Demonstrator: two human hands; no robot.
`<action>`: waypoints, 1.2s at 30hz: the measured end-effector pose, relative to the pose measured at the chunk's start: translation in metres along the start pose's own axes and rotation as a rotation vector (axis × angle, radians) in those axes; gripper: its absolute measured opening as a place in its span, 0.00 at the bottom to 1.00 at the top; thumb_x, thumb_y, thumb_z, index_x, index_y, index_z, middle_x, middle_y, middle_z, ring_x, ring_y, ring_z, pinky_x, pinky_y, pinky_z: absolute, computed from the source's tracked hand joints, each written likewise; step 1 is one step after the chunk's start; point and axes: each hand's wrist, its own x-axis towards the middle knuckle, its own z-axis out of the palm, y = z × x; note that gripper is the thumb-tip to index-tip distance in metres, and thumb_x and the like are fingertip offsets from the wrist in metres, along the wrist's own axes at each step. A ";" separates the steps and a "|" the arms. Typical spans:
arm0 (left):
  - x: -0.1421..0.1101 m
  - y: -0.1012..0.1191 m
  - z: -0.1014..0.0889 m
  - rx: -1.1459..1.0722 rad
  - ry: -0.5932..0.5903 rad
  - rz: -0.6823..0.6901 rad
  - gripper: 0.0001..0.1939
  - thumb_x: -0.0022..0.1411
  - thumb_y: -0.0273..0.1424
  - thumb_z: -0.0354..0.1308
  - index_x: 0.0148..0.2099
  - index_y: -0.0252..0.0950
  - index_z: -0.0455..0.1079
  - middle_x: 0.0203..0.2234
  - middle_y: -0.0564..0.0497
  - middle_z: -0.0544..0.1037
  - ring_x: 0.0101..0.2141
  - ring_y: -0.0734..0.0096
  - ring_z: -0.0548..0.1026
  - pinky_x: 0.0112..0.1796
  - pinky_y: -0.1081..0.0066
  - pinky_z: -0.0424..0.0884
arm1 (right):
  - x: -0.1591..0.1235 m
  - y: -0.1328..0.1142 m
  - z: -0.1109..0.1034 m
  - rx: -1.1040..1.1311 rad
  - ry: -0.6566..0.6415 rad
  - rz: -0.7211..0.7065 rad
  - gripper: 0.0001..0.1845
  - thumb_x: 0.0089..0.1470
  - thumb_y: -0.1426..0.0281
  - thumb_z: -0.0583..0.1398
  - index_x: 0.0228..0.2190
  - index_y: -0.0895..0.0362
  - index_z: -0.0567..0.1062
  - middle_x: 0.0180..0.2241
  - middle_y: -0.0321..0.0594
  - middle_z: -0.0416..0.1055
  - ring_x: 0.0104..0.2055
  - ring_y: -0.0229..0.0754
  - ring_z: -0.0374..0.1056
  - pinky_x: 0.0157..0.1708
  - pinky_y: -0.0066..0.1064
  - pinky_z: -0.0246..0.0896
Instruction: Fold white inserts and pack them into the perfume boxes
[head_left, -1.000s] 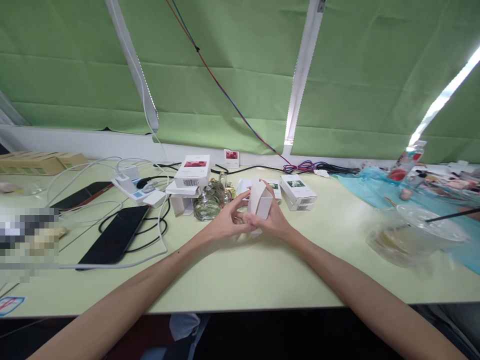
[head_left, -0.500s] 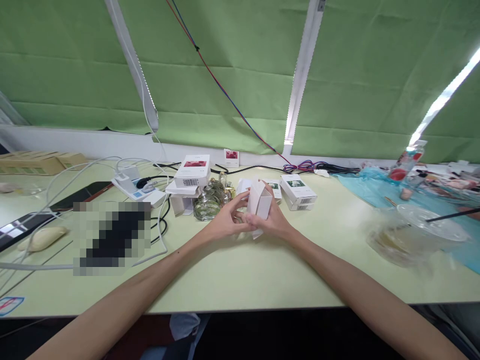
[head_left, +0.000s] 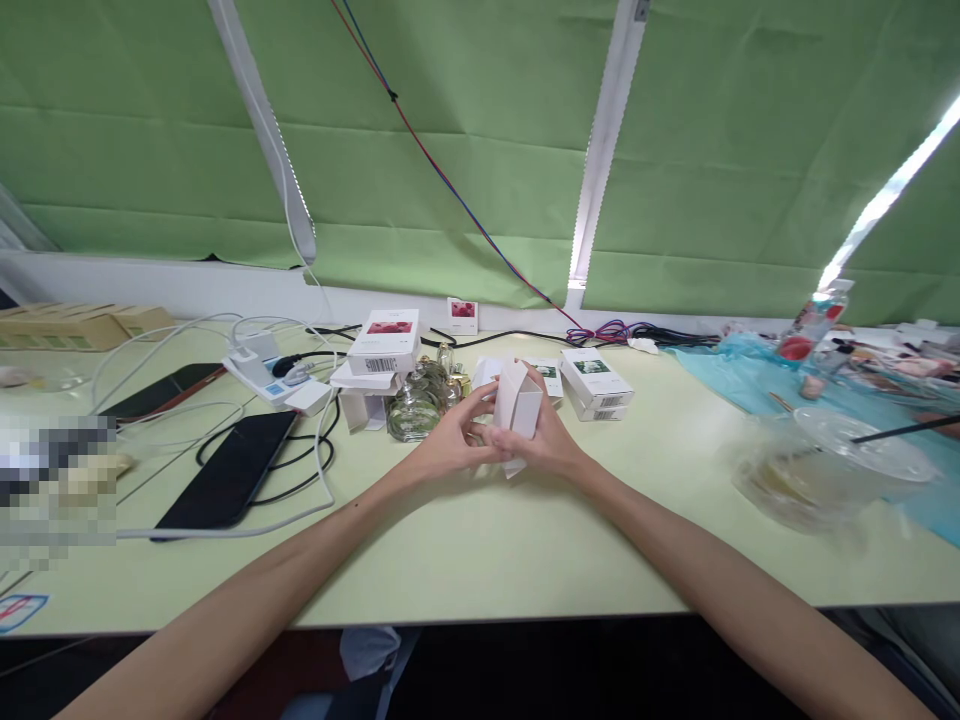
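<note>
Between my hands, above the middle of the table, is a small white cardboard box [head_left: 519, 405] held tilted, with a loose flap at its lower end. My right hand [head_left: 551, 435] wraps its right side and back. Fingers of my left hand [head_left: 461, 430] curl against its left side, thumb near the lower edge. Just behind my left hand stand several glass bottles [head_left: 415, 410] with greenish glass and gold-coloured necks. Beyond the held box, partly hidden, lies a white box with a green picture [head_left: 551, 378]. Farther right are stacked white boxes [head_left: 596, 380].
White boxes with a red picture [head_left: 384, 340] are stacked at left of the bottles. A power strip [head_left: 274, 378], cables and a black phone [head_left: 229, 472] lie farther left. At right stands a plastic cup with a straw [head_left: 814, 470], near a blue plastic sheet [head_left: 720, 375].
My hands and the white box stay almost still. The pixelated patch on the left has shifted, so the black phone now shows.
</note>
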 end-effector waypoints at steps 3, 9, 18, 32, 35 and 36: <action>0.000 0.001 0.000 0.007 0.005 -0.006 0.50 0.51 0.36 0.70 0.72 0.46 0.50 0.61 0.38 0.67 0.38 0.68 0.77 0.32 0.73 0.72 | 0.000 -0.001 -0.001 0.002 -0.007 0.008 0.51 0.51 0.54 0.67 0.66 0.49 0.47 0.47 0.45 0.71 0.54 0.52 0.70 0.51 0.47 0.70; -0.001 0.003 0.001 0.012 -0.004 -0.016 0.49 0.52 0.37 0.70 0.71 0.45 0.50 0.61 0.39 0.68 0.36 0.70 0.77 0.31 0.74 0.71 | 0.000 0.000 -0.001 -0.012 -0.006 0.031 0.52 0.51 0.54 0.67 0.67 0.50 0.46 0.48 0.46 0.71 0.54 0.52 0.69 0.51 0.47 0.69; 0.000 0.003 0.002 0.004 0.004 -0.013 0.48 0.51 0.37 0.71 0.70 0.46 0.52 0.58 0.40 0.70 0.33 0.73 0.76 0.30 0.74 0.70 | 0.000 0.001 -0.001 -0.003 -0.003 0.023 0.52 0.51 0.54 0.67 0.67 0.50 0.46 0.47 0.45 0.71 0.56 0.53 0.68 0.53 0.47 0.68; -0.001 0.002 0.002 0.011 0.022 -0.013 0.50 0.49 0.36 0.71 0.70 0.44 0.52 0.58 0.38 0.70 0.33 0.72 0.76 0.31 0.73 0.72 | 0.000 0.000 0.000 -0.016 -0.007 0.034 0.51 0.51 0.54 0.66 0.67 0.49 0.46 0.55 0.48 0.68 0.54 0.51 0.70 0.51 0.45 0.70; 0.000 0.002 0.003 0.002 0.019 -0.004 0.51 0.48 0.35 0.72 0.70 0.45 0.52 0.57 0.38 0.70 0.32 0.72 0.76 0.31 0.72 0.72 | 0.000 -0.002 0.000 -0.033 -0.007 0.023 0.51 0.52 0.54 0.66 0.66 0.50 0.47 0.56 0.48 0.67 0.54 0.51 0.69 0.51 0.45 0.70; 0.000 0.002 0.003 -0.003 0.018 -0.001 0.51 0.48 0.35 0.72 0.69 0.45 0.52 0.57 0.38 0.70 0.32 0.72 0.76 0.31 0.72 0.72 | 0.000 -0.002 0.000 -0.039 -0.006 0.019 0.50 0.52 0.54 0.66 0.66 0.50 0.47 0.56 0.49 0.67 0.54 0.51 0.69 0.51 0.45 0.70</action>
